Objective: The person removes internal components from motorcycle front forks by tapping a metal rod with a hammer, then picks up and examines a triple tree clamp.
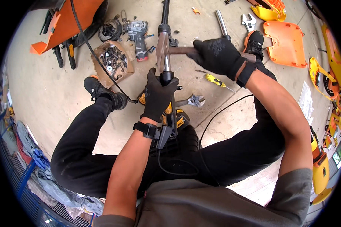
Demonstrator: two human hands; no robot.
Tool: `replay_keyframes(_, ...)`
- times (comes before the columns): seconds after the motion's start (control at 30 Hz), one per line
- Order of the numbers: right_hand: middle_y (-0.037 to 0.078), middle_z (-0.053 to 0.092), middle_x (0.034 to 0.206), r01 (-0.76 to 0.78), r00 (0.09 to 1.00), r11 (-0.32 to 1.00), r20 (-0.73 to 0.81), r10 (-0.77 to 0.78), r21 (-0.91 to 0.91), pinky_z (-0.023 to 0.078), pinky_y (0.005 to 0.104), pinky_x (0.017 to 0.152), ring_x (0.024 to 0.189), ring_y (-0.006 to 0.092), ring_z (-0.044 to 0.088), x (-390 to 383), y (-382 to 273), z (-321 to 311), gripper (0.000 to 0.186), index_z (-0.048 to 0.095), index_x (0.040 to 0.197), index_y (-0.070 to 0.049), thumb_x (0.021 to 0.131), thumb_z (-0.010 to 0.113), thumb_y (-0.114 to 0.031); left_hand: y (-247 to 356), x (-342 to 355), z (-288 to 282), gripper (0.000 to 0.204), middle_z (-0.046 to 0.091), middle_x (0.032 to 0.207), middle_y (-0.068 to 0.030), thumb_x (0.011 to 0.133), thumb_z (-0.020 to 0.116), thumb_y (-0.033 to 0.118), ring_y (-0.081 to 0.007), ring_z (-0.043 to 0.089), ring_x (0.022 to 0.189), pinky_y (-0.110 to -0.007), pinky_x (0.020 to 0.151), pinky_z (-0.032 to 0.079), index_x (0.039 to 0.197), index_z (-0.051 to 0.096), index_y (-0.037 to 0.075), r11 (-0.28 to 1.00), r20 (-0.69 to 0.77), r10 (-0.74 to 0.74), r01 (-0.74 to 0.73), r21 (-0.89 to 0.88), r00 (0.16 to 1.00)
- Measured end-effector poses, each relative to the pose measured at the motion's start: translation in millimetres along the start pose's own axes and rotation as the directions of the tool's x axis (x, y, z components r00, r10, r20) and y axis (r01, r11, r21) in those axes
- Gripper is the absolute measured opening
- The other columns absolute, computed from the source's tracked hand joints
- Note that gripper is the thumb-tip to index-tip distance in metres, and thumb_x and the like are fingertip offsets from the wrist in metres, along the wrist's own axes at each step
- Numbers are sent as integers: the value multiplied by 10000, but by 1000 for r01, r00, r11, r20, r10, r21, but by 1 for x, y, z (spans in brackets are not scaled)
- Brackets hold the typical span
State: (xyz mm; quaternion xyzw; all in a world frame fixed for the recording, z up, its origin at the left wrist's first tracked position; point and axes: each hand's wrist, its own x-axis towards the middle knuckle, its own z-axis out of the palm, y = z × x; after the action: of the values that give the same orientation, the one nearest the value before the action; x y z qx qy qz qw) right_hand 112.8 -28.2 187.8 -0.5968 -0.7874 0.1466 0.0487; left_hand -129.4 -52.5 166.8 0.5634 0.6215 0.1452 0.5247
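Observation:
My left hand [158, 94], in a black glove, grips the black end of a metal handlebar stem [165, 45] that runs away from me over the concrete floor. My right hand [216, 55], also gloved, holds the brown wooden handle of a hammer [180, 50] whose steel head [162, 47] lies against the stem. A yellow and black power tool [178, 119] sits under my left wrist, between my knees. Black trousers cover both of my legs, which straddle the work.
A cardboard box of bolts and nuts [113, 60] and a grey cordless drill [138, 38] lie to the left. An adjustable wrench [193, 101], a yellow screwdriver [216, 80], a chrome tube [221, 22] and orange body panels [286, 41] lie around. A black cable [223, 109] crosses the floor.

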Motion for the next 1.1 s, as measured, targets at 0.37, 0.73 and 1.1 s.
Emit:
replay_keyframes(0.37,271,656,742,-600,795,777,33,606,192,528,526,741,739,466,656,-11,69,55,498,621,882,-1,987,511,-476,-12,8,-3,304,635,794,-59,826,750,167,-127,605,675,-303,629,522,1051,624,7,998,69,65,-65,-9,995)
replay_keyframes(0.73,286,628,1139,-866,497,457,241,833,204,506,498,903,1058,445,627,-41,6,162,418,551,1142,16,901,632,-315,-12,13,-8,340,646,816,-64,838,737,151,-141,619,696,-316,671,537,1112,603,1,996,97,65,-70,55,993)
replay_keyframes(1.1,164,662,1166,-608,793,656,303,529,446,512,442,942,1119,352,628,125,23,167,496,639,1176,-102,785,787,-371,-16,14,-6,415,661,891,-95,824,734,122,-172,645,766,-335,726,542,1187,585,-11,997,106,54,-48,-55,993)
